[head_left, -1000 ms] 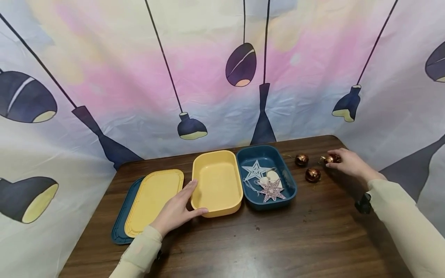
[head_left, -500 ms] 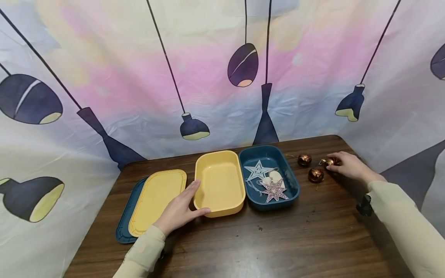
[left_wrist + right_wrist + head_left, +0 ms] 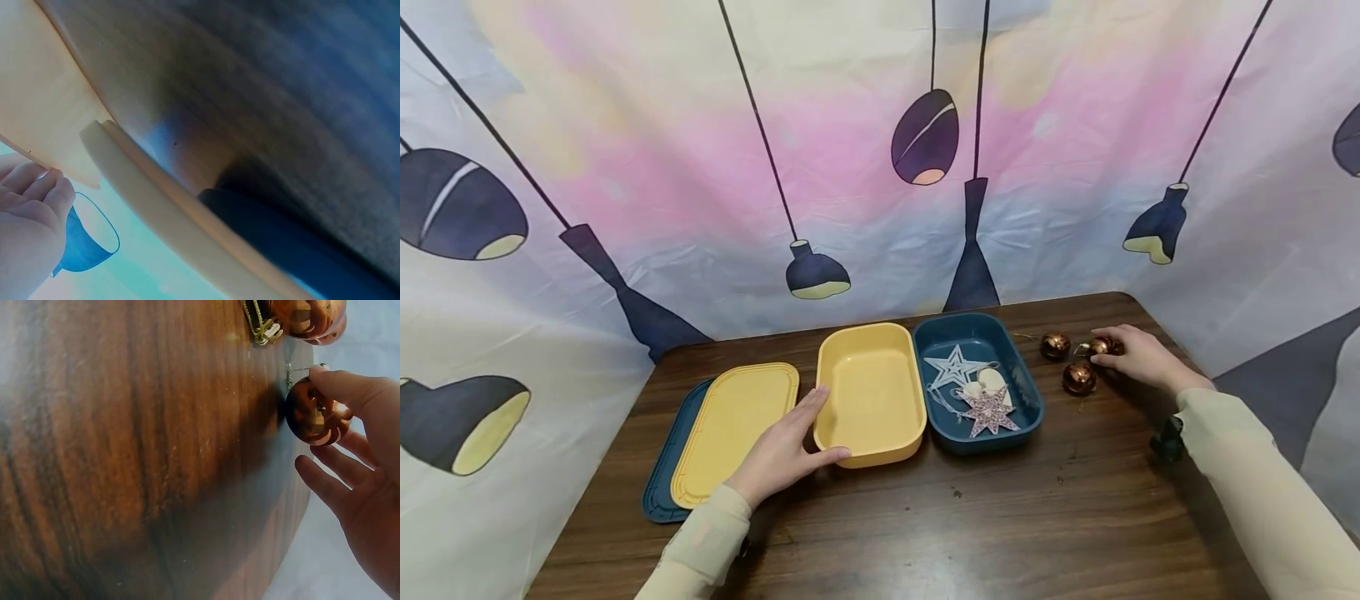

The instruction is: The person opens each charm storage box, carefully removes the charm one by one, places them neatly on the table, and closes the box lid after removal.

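In the head view my left hand (image 3: 786,446) rests on the near left corner of a yellow box (image 3: 871,400), fingers along its left side, thumb at its front. That hand also shows in the left wrist view beside the box. At the right, my right hand (image 3: 1142,360) pinches a shiny copper Christmas bauble (image 3: 317,412) between thumb and fingers, low over the table. Two more copper baubles, one behind (image 3: 1055,346) and one in front (image 3: 1079,378), lie just left of it. The yellow box holds nothing.
A dark blue box (image 3: 958,437) stands against the yellow box's right side. Inside lie a white star (image 3: 956,367), a glittery pink star (image 3: 988,411) and pale ornaments. A yellow lid (image 3: 737,429) overlaps a blue lid (image 3: 662,492) at left. A patterned cloth (image 3: 880,250) hangs behind the table.
My right hand has shifted slightly left with its bauble, closer to the other two. The left hand stays at the yellow box. The whole head view has shifted a little.
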Demonstrator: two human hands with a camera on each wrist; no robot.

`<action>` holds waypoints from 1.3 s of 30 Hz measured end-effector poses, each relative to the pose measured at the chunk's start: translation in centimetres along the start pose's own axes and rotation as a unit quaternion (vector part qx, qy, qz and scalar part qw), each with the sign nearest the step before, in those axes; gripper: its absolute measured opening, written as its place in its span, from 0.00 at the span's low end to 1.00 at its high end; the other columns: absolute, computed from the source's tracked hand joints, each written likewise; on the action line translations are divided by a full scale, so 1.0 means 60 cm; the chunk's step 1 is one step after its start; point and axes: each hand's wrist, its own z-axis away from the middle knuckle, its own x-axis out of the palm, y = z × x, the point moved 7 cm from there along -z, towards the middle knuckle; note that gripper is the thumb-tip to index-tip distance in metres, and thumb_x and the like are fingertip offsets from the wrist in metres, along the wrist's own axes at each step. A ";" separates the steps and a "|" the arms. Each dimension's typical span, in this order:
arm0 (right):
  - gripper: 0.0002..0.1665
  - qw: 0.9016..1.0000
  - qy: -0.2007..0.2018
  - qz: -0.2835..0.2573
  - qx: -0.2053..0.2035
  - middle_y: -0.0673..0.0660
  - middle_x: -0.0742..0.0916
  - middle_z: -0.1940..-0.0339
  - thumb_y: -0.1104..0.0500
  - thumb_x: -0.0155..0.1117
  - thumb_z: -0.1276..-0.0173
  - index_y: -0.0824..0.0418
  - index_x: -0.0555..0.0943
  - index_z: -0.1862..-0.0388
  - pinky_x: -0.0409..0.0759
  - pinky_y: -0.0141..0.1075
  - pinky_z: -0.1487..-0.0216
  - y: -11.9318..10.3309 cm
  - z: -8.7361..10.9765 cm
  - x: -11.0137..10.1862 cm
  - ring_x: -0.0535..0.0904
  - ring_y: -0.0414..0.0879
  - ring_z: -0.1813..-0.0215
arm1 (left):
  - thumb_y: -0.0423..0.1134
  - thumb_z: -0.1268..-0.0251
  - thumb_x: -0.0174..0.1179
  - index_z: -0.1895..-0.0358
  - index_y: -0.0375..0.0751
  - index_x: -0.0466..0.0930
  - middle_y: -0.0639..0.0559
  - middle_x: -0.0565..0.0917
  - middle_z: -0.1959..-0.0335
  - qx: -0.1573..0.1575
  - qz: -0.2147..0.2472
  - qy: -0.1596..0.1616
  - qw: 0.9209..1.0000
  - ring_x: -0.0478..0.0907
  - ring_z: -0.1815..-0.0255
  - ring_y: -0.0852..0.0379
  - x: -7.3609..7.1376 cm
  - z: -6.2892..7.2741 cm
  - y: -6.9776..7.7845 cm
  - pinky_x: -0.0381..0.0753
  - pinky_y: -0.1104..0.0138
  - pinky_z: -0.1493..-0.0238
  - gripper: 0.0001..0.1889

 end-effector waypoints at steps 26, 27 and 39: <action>0.41 1.000 -0.004 -0.003 -0.005 0.81 0.70 0.32 0.45 0.58 0.22 0.75 0.64 0.26 0.65 0.70 0.39 -0.015 -0.008 -0.006 0.65 0.78 0.34 | 0.76 0.46 0.61 0.19 0.46 0.53 0.50 0.57 0.20 0.001 -0.002 -0.010 1.000 0.54 0.20 0.51 -0.001 -0.002 0.003 0.65 0.47 0.28 0.58; 0.41 1.000 -0.003 -0.002 -0.005 0.81 0.70 0.32 0.45 0.58 0.22 0.75 0.64 0.27 0.65 0.70 0.39 -0.016 -0.009 -0.007 0.65 0.77 0.34 | 0.76 0.46 0.61 0.19 0.46 0.53 0.50 0.57 0.20 0.002 -0.002 -0.010 1.000 0.54 0.20 0.51 -0.001 -0.002 0.004 0.65 0.47 0.28 0.57; 0.42 1.000 -0.009 -0.014 -0.007 0.80 0.68 0.31 0.46 0.58 0.22 0.75 0.62 0.25 0.67 0.69 0.40 -0.022 -0.017 -0.019 0.66 0.76 0.34 | 0.77 0.46 0.60 0.18 0.48 0.52 0.51 0.56 0.20 -0.003 -0.004 -0.011 1.000 0.54 0.20 0.51 0.000 0.000 0.002 0.65 0.48 0.28 0.57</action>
